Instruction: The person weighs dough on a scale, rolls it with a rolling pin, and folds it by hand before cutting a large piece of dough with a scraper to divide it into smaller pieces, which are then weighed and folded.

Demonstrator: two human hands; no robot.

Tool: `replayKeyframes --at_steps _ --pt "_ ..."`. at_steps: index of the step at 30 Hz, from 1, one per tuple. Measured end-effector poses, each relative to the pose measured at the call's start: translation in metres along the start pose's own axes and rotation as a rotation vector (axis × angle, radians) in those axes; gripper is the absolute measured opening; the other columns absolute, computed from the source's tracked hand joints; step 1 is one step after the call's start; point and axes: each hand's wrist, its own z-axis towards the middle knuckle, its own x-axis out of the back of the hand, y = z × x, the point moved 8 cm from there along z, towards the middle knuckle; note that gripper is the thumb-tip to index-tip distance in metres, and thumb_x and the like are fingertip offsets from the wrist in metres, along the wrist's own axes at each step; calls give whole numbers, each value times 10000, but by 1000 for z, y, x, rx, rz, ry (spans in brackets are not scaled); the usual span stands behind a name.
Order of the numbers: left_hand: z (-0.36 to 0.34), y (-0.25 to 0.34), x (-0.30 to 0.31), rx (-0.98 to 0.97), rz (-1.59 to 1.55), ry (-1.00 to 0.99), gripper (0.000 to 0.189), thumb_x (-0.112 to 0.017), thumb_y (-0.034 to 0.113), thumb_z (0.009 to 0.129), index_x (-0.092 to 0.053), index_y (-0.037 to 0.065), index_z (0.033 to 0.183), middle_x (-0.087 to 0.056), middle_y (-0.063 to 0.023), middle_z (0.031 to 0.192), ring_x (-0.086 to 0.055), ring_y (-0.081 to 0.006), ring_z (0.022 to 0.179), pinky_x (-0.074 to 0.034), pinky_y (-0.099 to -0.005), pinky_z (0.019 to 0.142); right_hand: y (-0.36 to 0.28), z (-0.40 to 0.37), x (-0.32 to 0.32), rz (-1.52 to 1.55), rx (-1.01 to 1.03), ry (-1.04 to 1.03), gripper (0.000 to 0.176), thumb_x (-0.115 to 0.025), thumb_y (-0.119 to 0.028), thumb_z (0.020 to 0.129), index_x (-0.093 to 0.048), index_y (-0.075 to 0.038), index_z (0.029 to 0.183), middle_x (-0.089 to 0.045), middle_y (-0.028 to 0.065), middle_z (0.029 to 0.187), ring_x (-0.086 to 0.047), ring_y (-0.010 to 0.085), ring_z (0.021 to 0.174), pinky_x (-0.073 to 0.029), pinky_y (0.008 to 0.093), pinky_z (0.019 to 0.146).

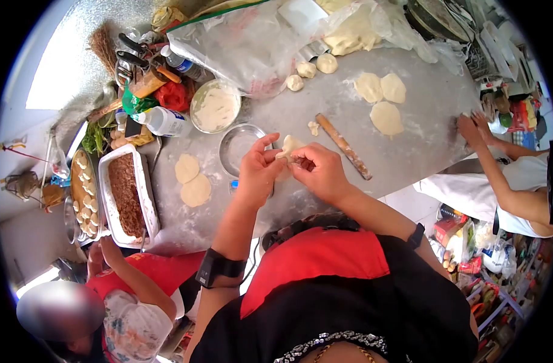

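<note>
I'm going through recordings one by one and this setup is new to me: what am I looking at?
There is no robot: a person works bare-handed, and the single picture comes from a camera on their head, looking down. The left hand and right hand pinch a piece of dough. On the grey table lie a rolling pin, flat dough rounds, dough balls and a tray of brown crumbly stuff. Two other people are at the sides.

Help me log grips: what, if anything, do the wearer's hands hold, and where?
Left hand and right hand pinch a piece of dough by its edge.
</note>
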Motion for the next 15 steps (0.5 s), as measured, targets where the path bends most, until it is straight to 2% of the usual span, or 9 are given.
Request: replayKeyframes --at_steps 4,7,10,13,15 --pt "-3 0 -5 -13 88 41 545 -611 12 825 -354 -46 1302 -651 -105 985 -612 -126 863 -477 -240 751 1 3 3 -124 -21 -5 133 -665 -69 693 -593 -22 794 -569 94 691 -597 211 591 -469 315 543" --pt "-3 -8 -8 5 38 64 527 -566 -48 802 -394 -40 1301 -645 -81 923 -562 -73 782 -445 -188 648 -5 4 4 -232 38 14 119 -647 -53 680 -568 -22 764 -554 98 666 -592 201 587 -462 322 536" --pt "-8 -9 -10 18 42 101 526 -565 -47 801 -395 -46 1299 -649 -88 922 -575 -80 766 -453 -196 650 1 0 2 -29 -63 -14 90 -625 -38 711 -558 -33 771 -567 71 686 -564 167 568 -442 310 517" --pt "-12 -6 -6 -11 4 123 508 -554 -49 802 -408 -44 1289 -654 -100 939 -593 -94 779 -471 -210 665 16 -4 -8 843 -316 -125 97 -587 3 740 -559 -52 814 -575 38 726 -530 128 577 -421 275 520" --pt "-15 -11 2 15 -71 154 493 -557 -50 802 -412 -45 1273 -651 -118 975 -617 -130 809 -488 -231 686 10 -2 -4 980 -402 -147 151 -541 53 745 -564 -61 842 -577 46 753 -531 126 581 -421 261 522"
